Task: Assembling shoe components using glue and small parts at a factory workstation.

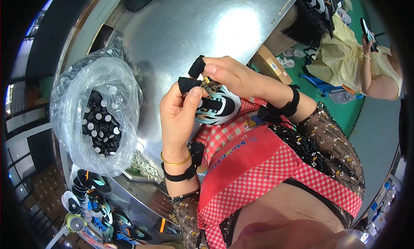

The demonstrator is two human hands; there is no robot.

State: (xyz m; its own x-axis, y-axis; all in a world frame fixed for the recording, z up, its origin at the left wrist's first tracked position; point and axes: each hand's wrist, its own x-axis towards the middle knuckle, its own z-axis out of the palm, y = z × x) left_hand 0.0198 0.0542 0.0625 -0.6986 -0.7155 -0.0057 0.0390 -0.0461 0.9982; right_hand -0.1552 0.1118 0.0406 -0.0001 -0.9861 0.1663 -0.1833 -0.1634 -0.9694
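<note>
A white, pale blue and orange sneaker [223, 111] with a black collar rests against my apron, below my hands. My left hand [177, 113] and my right hand [233, 75] meet above it, thumbs and forefingers pinched. Between their fingertips is a small brass-coloured and dark piece [205, 82], too small to name. A black cover wraps each forefinger. Left of my hands stands a clear plastic bag [125, 83], its mouth open. Inside it lie many small black parts [98, 130] with round white discs.
A shiny metal table [172, 29] spreads beyond my hands. Pale cords [147, 168] lie in a tray by my left wrist. More sneakers [101, 206] hang at lower left. A cardboard box [271, 63] stands at right; farther off, a co-worker [381, 74] holds a shoe.
</note>
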